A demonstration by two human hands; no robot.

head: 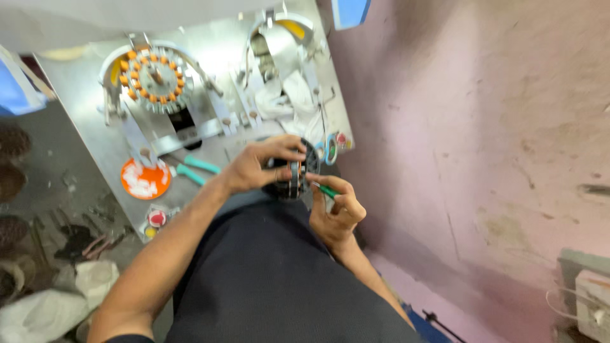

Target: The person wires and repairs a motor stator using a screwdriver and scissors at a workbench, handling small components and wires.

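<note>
Round dark metal stator core point(293, 176) sits gripped under the left hand point(257, 168), while the right hand point(337, 213) pinches a thin green-handled tool point(325, 189) just beside it.

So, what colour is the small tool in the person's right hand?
Green. The small tool in the right hand has a green handle, seen in the head view.

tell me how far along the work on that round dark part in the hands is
Done: one ring on the machine carries orange windings. In hand: left hand grips the dark slotted ring; right hand pokes a green tool into it. Left: no orange winding shows on it.
</note>
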